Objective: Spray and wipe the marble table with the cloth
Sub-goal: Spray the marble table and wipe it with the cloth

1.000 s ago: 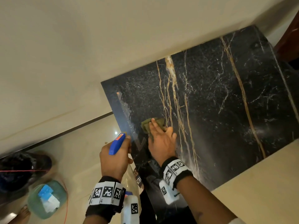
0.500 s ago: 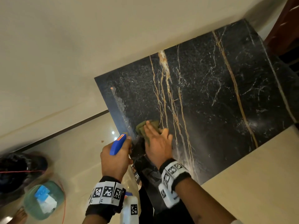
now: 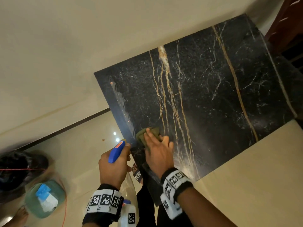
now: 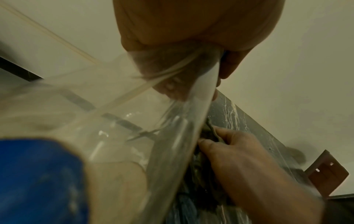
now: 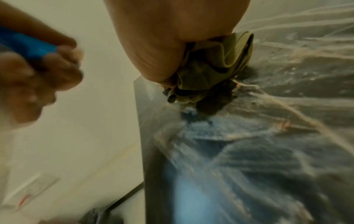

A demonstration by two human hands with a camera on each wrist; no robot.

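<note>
Cream floor (image 3: 78, 154) and pale wall behind; black marble table (image 3: 213, 99), smooth and shiny, with gold and white lines, wet near the edge.

Right hand (image 3: 158, 154) flat on the soft green cloth (image 3: 148, 134), fingers straight, thumb tucked at its side, pressing it down near the table's left edge. Cloth bunched and folded.

Left hand (image 3: 113, 167) curled round the clear plastic spray bottle (image 3: 117, 151) with its blue top, just off the table's edge.

Could slide the cloth off the edge, so close to it. Could skip dry spots far away. Could spray the right hand, with the bottle so near.
</note>
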